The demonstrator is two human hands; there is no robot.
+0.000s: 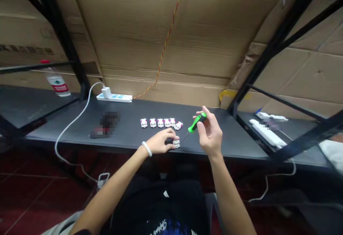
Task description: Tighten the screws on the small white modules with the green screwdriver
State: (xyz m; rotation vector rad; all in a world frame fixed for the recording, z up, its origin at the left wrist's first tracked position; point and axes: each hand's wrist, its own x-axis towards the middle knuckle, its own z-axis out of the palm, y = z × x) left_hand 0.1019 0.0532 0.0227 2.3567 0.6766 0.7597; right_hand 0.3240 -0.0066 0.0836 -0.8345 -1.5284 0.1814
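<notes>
While a sheet of brown cardboard (203, 35) stands upright along the back, the dark counter (128, 120) runs wide in front of it, its near edge close to the person's body. At the right, a black frame post (242, 81) slants up from the counter's back corner. Near the back edge, toward the left, lies a white power strip (120, 98), its long axis running side to side.

Both hands are over the front part of the counter. The right hand (211, 135) holds a green-and-black screwdriver (197, 122) by its handle, between thumb and fingers. Its long axis slants: handle end up and to the right, thin shaft pointing down and left. The left hand (160, 141) is closed with its fingertips on a small white piece (176, 143), just inside the near edge; the shaft's tip reaches close beside it, contact unclear.

Behind the left hand, similar white-and-magenta pieces (160, 122) form a side-to-side row, the rightmost tilted. Dark surface stretches between this row and the cardboard, and rightward from the right hand toward the post.
</notes>
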